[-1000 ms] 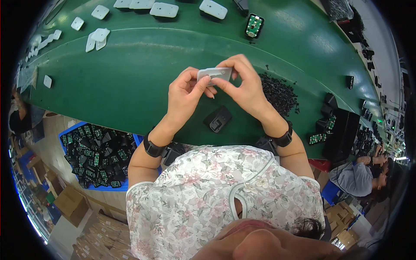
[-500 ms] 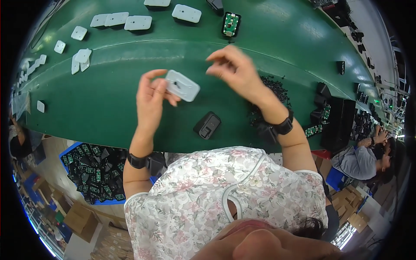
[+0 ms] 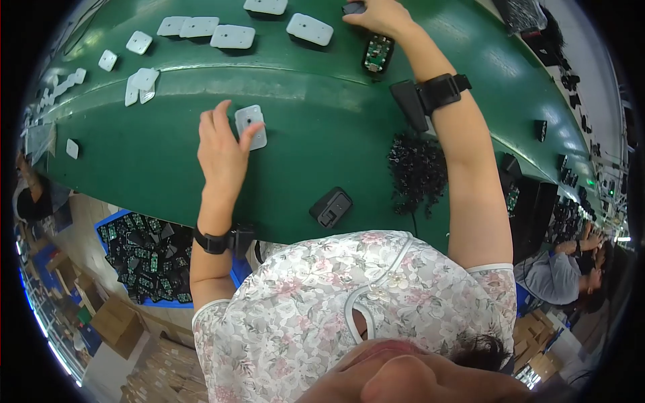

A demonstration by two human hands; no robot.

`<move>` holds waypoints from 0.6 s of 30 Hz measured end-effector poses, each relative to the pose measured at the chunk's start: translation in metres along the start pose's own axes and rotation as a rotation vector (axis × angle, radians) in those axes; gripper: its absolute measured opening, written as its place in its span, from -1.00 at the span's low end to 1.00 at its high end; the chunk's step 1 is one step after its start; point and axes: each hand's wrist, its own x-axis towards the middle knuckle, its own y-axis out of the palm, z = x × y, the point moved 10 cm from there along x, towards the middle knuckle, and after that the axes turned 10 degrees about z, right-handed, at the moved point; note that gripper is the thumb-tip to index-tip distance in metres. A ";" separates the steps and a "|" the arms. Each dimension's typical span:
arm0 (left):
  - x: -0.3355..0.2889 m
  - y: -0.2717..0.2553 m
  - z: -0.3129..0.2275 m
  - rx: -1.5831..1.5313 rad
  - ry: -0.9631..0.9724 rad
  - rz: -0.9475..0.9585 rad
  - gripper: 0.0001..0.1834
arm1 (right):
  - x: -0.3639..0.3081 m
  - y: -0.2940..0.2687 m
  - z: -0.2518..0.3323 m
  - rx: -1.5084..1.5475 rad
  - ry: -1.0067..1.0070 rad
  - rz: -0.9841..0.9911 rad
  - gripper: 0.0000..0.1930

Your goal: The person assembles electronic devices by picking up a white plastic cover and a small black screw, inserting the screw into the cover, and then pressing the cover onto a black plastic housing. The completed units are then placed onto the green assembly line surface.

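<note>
A white rounded plate (image 3: 243, 115) with a dark hole lies beside my left hand (image 3: 224, 148). That hand's fingers are stretched out and apart, with the thumb over the plate's edge. At the far edge of the view, my right hand (image 3: 384, 16) has its fingers closed around a black plastic casing (image 3: 353, 9), partly cut off by the frame. Just nearer is a black casing with a green circuit board (image 3: 377, 55) inside. Close to my body, another black casing (image 3: 330, 207) with a recessed slot rests on the green table (image 3: 295, 161).
Several white plates (image 3: 233, 37) lie along the far left, some overlapping. A heap of small black parts (image 3: 416, 171) is under my right forearm. A blue tray (image 3: 176, 303) of circuit boards stands below the table at left. Another person (image 3: 554, 279) sits at right.
My left hand has put the white plate down and spread its fingers. My right hand has reached far forward to the black casing at the top.
</note>
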 end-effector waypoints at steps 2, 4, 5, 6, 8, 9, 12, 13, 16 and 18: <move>-0.013 -0.001 -0.010 0.016 0.053 -0.031 -0.35 | 0.017 0.022 -0.027 0.192 0.087 0.210 -0.57; -0.026 0.001 -0.019 0.003 0.110 -0.065 -0.31 | 0.012 0.007 -0.032 0.568 0.026 0.072 -0.57; -0.029 0.002 -0.015 0.005 0.093 -0.071 -0.31 | 0.004 0.000 -0.027 0.775 -0.018 0.008 -0.54; -0.036 0.003 -0.013 0.002 0.111 -0.091 -0.33 | -0.018 -0.009 0.008 0.916 -0.052 0.063 -0.52; -0.040 0.002 -0.011 -0.064 0.129 -0.090 -0.39 | -0.061 -0.014 0.044 0.951 -0.172 0.082 -0.56; -0.038 0.001 -0.010 -0.064 0.127 -0.090 -0.39 | -0.080 0.002 0.045 0.846 -0.268 0.052 -0.62; -0.030 0.004 -0.014 -0.139 0.215 -0.058 -0.42 | -0.140 0.041 0.055 0.778 -0.242 0.151 -0.55; -0.027 0.006 -0.017 -0.166 0.251 -0.049 -0.43 | -0.154 0.042 0.061 0.605 -0.286 0.134 -0.56; -0.025 0.010 -0.019 -0.217 0.299 -0.027 -0.42 | -0.175 0.038 0.071 0.399 -0.325 0.109 -0.57; -0.024 0.015 -0.020 -0.235 0.319 -0.006 -0.42 | -0.180 0.038 0.077 0.316 -0.415 0.152 -0.56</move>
